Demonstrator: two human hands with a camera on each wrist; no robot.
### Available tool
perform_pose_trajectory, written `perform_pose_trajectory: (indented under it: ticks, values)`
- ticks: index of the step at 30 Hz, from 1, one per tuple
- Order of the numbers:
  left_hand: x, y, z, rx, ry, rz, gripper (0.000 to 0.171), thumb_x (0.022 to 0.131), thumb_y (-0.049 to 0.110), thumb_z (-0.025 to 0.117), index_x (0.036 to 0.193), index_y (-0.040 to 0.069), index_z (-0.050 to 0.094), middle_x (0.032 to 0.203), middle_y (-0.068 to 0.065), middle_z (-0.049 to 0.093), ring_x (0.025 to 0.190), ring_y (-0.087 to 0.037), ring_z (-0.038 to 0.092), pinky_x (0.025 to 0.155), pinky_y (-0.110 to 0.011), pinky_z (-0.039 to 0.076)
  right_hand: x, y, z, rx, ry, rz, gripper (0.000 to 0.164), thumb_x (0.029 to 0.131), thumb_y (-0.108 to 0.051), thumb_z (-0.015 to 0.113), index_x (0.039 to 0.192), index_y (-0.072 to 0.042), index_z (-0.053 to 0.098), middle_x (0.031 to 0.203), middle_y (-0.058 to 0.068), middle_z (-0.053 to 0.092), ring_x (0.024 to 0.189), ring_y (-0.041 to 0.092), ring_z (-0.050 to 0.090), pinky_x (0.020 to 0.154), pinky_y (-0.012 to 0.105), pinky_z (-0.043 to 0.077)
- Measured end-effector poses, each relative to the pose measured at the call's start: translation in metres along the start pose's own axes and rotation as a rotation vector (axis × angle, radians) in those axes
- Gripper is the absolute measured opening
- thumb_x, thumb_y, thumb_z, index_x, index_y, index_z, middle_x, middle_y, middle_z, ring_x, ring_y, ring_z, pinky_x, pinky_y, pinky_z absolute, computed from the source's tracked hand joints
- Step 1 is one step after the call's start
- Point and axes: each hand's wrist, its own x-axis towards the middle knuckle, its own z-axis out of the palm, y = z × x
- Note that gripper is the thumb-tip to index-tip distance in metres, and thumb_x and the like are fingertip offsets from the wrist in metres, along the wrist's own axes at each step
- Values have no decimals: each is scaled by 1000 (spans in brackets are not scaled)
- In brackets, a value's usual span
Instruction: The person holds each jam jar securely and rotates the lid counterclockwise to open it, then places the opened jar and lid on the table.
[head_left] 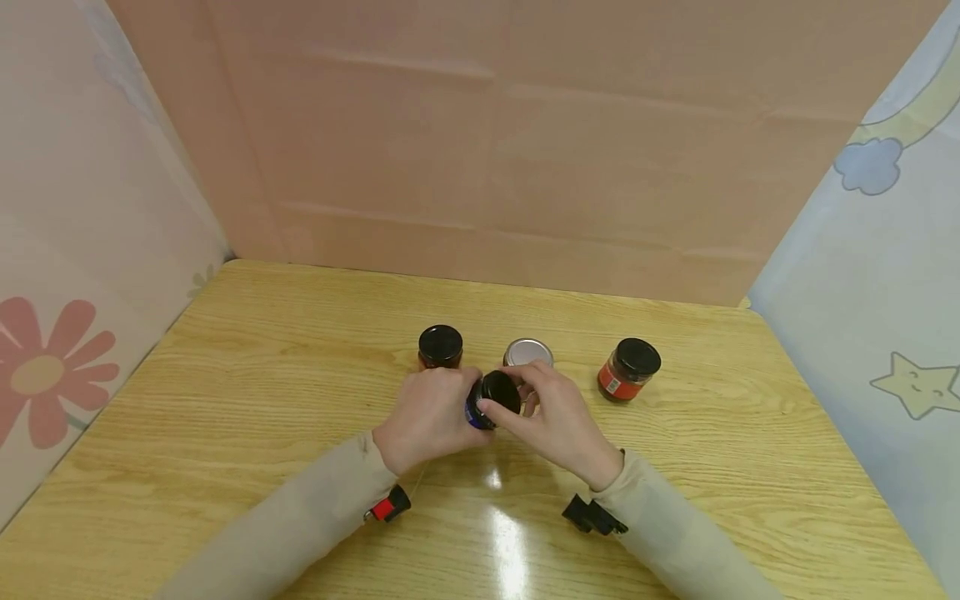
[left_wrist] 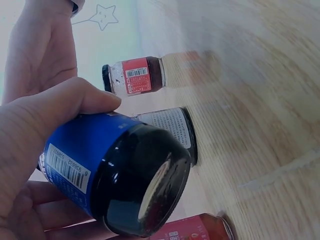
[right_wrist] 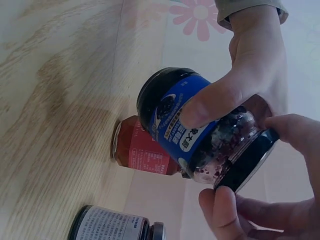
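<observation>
Held up off the table is a glass jar (right_wrist: 172, 117) with a blue label, dark contents and a black lid (right_wrist: 247, 161). My left hand (head_left: 433, 412) wraps round its body, the thumb lying across the label in the right wrist view. With thumb and fingers my right hand (head_left: 551, 417) pinches the lid's rim. The jar tilts, its lid toward my right hand and its dark base toward the table in the left wrist view. Whether the lid is loose cannot be seen.
Behind the hands stand a black-lidded jar (head_left: 441, 345) with a red label, a jar with a silver lid (head_left: 528, 352), and, farther right, another black-lidded jar (head_left: 628, 369) with a red label. The wooden table (head_left: 300, 317) meets a backdrop and side panels.
</observation>
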Motion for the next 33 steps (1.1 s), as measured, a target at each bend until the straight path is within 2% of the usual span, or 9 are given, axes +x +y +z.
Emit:
perform_pose_trajectory:
  ticks: [4,13,23,33]
  values:
    - [0,0,1,-3,17,13,36,61,38,81,82,16,61,65,8,59,54,-4,52,45,-25,44,-1,1,-1,17,14,-12,43,81,-33,76,111,-4,67,87,-1,60,73,7,57,65,30,50]
    - [-1,1,3,-81,38,-10,39,59,37,82,86,15,65,67,7,61,56,-5,54,48,-25,44,-2,4,-3,35,76,-78,39,75,-32,81,102,-6,69,89,-2,62,73,9,54,62,26,47]
    - [-3,-2,9,-196,69,-12,38,57,35,84,85,18,66,66,9,61,57,-3,55,50,-20,41,-1,5,-2,44,65,-121,37,74,-31,82,99,-7,69,86,-2,57,71,8,50,60,23,44]
    - [-4,-3,10,-245,88,-7,41,55,33,86,88,17,70,66,9,62,57,-2,52,50,-19,39,1,12,3,90,115,-238,33,73,-27,82,96,-6,69,85,-1,57,69,12,50,57,30,46]
